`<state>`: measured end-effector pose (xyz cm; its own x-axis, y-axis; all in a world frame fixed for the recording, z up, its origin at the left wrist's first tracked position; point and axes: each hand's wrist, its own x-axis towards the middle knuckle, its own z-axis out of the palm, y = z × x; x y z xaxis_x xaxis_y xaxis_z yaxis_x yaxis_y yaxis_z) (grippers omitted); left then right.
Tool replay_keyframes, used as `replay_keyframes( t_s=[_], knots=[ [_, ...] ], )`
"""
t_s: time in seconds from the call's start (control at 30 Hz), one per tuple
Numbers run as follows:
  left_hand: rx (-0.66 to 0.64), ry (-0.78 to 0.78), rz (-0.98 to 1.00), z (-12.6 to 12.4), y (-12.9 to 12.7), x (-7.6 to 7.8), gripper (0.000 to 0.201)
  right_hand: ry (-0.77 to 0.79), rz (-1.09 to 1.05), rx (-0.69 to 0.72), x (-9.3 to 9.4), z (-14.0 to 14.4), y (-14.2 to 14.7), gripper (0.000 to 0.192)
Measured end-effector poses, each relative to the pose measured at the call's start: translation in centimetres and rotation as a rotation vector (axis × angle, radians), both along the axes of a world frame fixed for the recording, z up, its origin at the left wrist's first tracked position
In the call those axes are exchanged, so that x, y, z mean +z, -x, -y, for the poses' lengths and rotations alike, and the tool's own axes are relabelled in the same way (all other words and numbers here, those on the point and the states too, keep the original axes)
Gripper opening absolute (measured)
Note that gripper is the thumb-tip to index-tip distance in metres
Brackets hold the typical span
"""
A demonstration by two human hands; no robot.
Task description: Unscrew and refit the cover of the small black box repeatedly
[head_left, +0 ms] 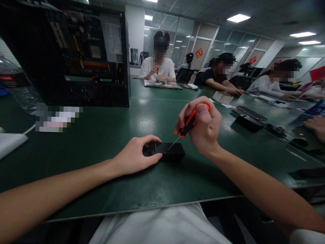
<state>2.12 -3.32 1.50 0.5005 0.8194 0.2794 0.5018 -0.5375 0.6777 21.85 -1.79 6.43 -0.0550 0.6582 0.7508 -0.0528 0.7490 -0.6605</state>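
A small black box-shaped device [170, 151] lies flat on the green table [103, 134] in front of me. My left hand [136, 155] rests on its left end, thumb and fingers holding it in place. My right hand [202, 125] is closed around the orange-and-black handle of a small screwdriver [187, 125]. The thin metal shaft slants down and left, its tip touching the top of the device.
An open black computer case [74, 51] stands at the back left, with a plastic water bottle [13, 84] beside it. A white object [4, 145] lies at the left edge. Several seated people work along the far and right sides. Another black device [249, 122] lies to the right.
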Motion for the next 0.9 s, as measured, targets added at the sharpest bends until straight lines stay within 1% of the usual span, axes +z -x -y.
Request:
replay_keyframes(
  t_s=[0.17, 0.23, 0.33, 0.43, 0.53, 0.6, 0.63, 0.73, 0.83, 0.9],
  knots=[
    [-0.003, -0.010, -0.010, 0.0, 0.0, 0.1, 0.033, -0.015, 0.004, 0.036, 0.1, 0.0, 0.0, 0.034],
    [-0.002, -0.015, -0.012, 0.1, 0.0, 0.2, 0.032, -0.014, 0.014, 0.039, 0.0, 0.0, 0.1, 0.034],
    [0.004, -0.011, -0.023, 0.0, 0.1, 0.2, 0.032, -0.022, 0.030, 0.084, -0.4, -0.2, 0.0, 0.032],
    [-0.012, -0.017, -0.021, -0.1, 0.1, 0.2, 0.033, -0.064, 0.119, 0.097, 0.0, -0.5, -0.4, 0.030],
    [-0.050, -0.057, 0.001, -0.2, 0.0, 0.3, 0.038, -0.179, 0.399, 0.034, 1.9, -0.7, -0.9, 0.027],
    [-0.097, -0.087, 0.003, -0.2, -0.2, 0.4, 0.037, -0.234, 0.643, 0.019, 3.9, -0.6, -1.3, 0.027],
    [-0.117, -0.096, 0.003, -0.3, -0.3, 0.4, 0.032, -0.241, 0.758, 0.033, 5.0, -0.4, -1.5, 0.027],
    [-0.119, -0.081, 0.005, -0.5, -0.9, 0.3, 0.020, -0.230, 1.024, 0.125, 8.2, 0.1, -2.0, 0.026],
    [-0.080, -0.066, -0.011, -0.7, -1.5, 0.3, 0.020, -0.219, 1.210, 0.255, 10.8, 0.3, -2.6, 0.014],
    [-0.058, -0.079, -0.025, -0.8, -1.9, 0.4, 0.019, -0.219, 1.317, 0.342, 12.0, 0.3, -3.0, 0.009]
  ],
)
